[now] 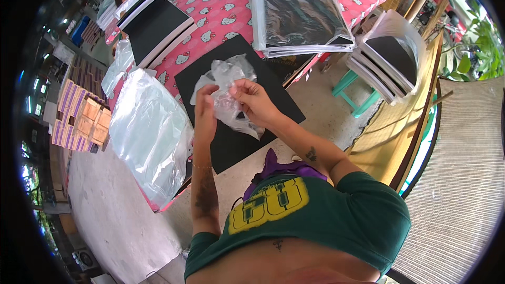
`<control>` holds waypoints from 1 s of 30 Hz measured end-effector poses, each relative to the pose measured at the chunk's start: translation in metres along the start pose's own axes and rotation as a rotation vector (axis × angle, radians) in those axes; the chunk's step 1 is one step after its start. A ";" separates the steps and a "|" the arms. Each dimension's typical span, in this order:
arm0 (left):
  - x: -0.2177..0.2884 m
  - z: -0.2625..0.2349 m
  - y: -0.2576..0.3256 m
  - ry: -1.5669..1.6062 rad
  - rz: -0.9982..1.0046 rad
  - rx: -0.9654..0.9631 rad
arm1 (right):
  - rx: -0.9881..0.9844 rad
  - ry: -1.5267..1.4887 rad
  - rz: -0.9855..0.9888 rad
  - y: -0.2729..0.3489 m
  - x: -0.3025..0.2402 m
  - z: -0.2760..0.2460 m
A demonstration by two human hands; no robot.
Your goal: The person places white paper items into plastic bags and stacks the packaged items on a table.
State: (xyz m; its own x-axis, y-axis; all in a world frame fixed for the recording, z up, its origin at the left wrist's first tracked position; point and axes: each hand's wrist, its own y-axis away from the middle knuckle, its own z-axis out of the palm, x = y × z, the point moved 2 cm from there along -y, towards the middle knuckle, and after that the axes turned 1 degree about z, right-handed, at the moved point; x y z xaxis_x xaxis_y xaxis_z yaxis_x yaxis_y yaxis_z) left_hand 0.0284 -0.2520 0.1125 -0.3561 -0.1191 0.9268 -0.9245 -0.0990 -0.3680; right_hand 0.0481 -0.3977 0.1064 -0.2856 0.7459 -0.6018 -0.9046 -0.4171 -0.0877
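Our right hand [254,102] has thumb and fingertips pinched together on a crumpled plastic bag [229,71], which we hold over the black board [223,150]; our left hand [205,113] curves at the bag's edge, though we cannot tell if it grips. Left of the board lie clear plastic sheets [152,131]. Right of it stands a green stool [345,81]. Beyond the board, a plastic-covered pile [302,16] rests on the pink tablecloth [215,2].

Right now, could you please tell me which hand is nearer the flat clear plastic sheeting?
Left. The left hand is just right of the sheeting; the right hand is farther right, at crumpled plastic.
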 end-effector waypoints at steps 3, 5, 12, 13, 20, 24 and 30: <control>-0.056 -0.012 0.008 -0.102 -0.450 -0.530 | 0.106 -0.087 -0.106 -0.010 -0.012 -0.024; -0.073 -0.039 0.016 -0.351 -0.502 -0.787 | 0.223 -0.236 -0.187 -0.012 -0.057 -0.049; 0.089 -0.247 -0.007 -1.129 0.509 1.394 | 0.508 0.152 -0.794 0.069 -0.218 -0.054; 0.090 -0.252 0.006 -0.918 0.673 1.545 | 0.483 0.208 -0.719 0.067 -0.200 -0.054; -0.044 -0.155 0.037 -1.025 0.050 0.356 | 0.191 0.233 -0.018 0.016 0.012 -0.014; 0.015 -0.054 0.050 -0.293 -0.099 0.134 | -0.017 0.079 0.191 0.009 0.055 0.021; 0.012 -0.144 0.062 -0.323 -0.086 0.680 | 0.030 -0.051 0.125 0.025 0.006 0.026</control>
State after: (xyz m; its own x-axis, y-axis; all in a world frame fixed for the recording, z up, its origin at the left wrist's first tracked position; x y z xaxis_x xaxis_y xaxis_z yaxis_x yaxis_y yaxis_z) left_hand -0.0523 -0.1172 0.1116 -0.1318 -0.3566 0.9249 -0.6226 -0.6963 -0.3572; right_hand 0.0158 -0.3904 0.1209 -0.4117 0.7147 -0.5654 -0.8697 -0.4935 0.0096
